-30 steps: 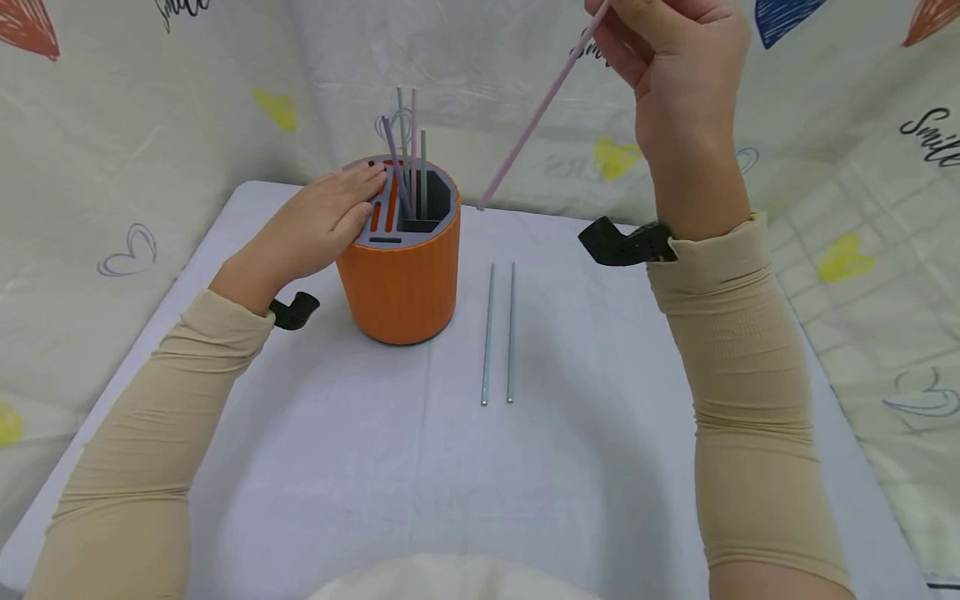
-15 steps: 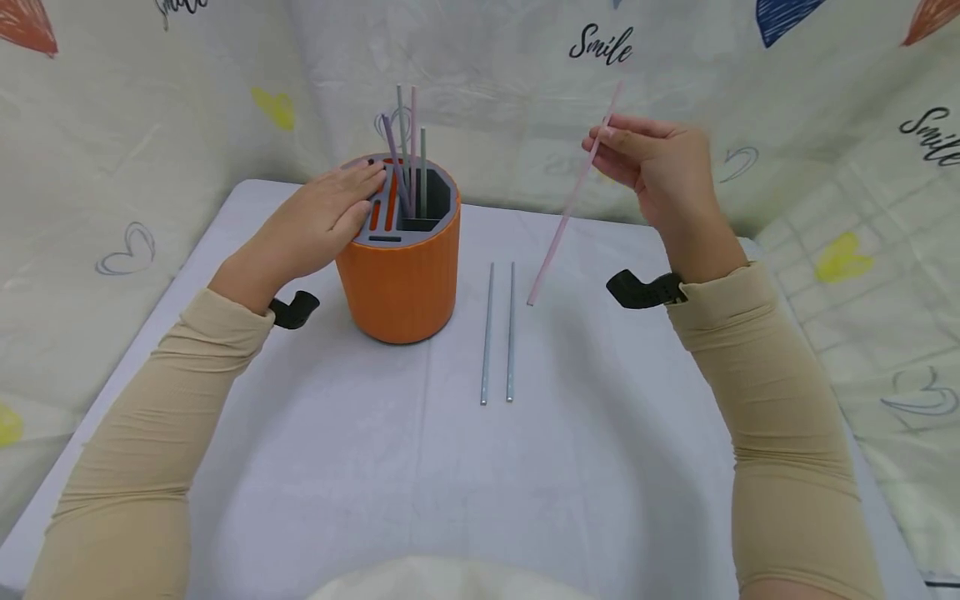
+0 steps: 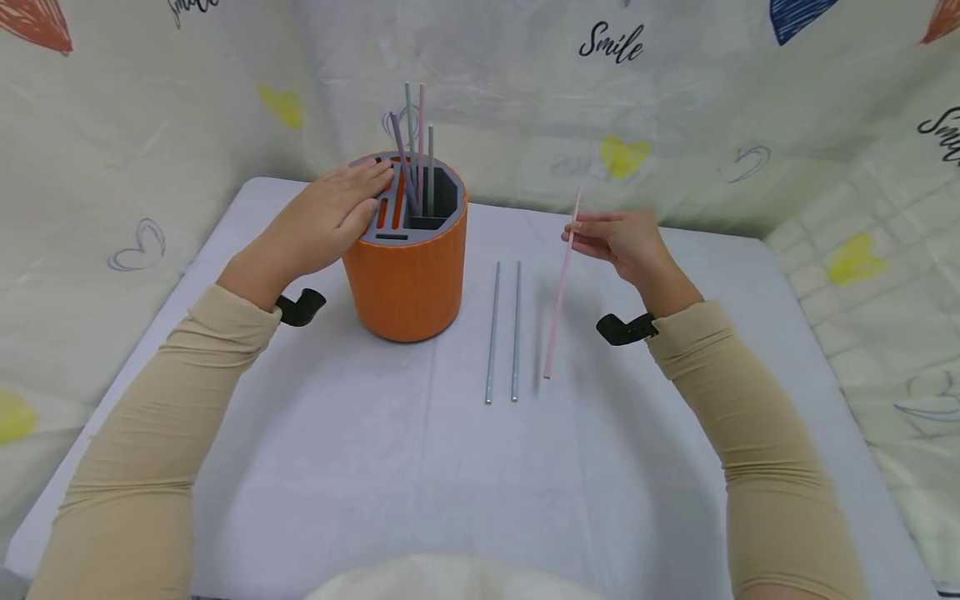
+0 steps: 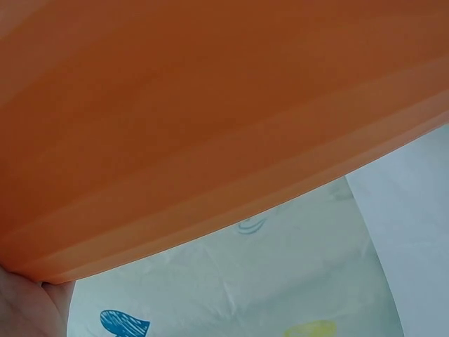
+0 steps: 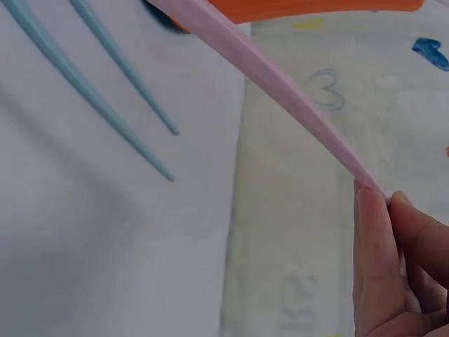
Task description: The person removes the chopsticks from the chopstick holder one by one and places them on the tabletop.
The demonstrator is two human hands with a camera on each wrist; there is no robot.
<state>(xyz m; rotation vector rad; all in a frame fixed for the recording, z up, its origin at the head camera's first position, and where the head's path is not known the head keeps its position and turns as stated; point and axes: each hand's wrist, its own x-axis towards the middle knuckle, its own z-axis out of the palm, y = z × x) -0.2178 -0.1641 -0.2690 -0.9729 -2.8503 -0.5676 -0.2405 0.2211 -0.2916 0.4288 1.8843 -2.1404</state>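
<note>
My right hand [image 3: 626, 246] pinches a pale pink chopstick [image 3: 560, 308] near its far end, between thumb and fingertips. The chopstick slants down toward me over the white table, right of two light blue chopsticks [image 3: 516, 333] lying side by side. In the right wrist view, the pink chopstick [image 5: 273, 81] runs from the fingertips to the top edge. My left hand [image 3: 322, 217] rests with extended fingers on the grey slotted top of an orange utensil holder [image 3: 408, 292]. Purple, green and pink chopsticks [image 3: 422, 125] stand in its open compartment. The orange wall [image 4: 210, 119] fills most of the left wrist view.
A white cloth covers the table [image 3: 360, 467]. Behind it and along both sides hangs a pale printed sheet [image 3: 510, 108] with hearts and lettering. The holder stands at the back, left of the blue chopsticks.
My right hand has come down and toward me with the pink chopstick, from high at the back to low beside the blue pair. The left hand keeps its place on the holder.
</note>
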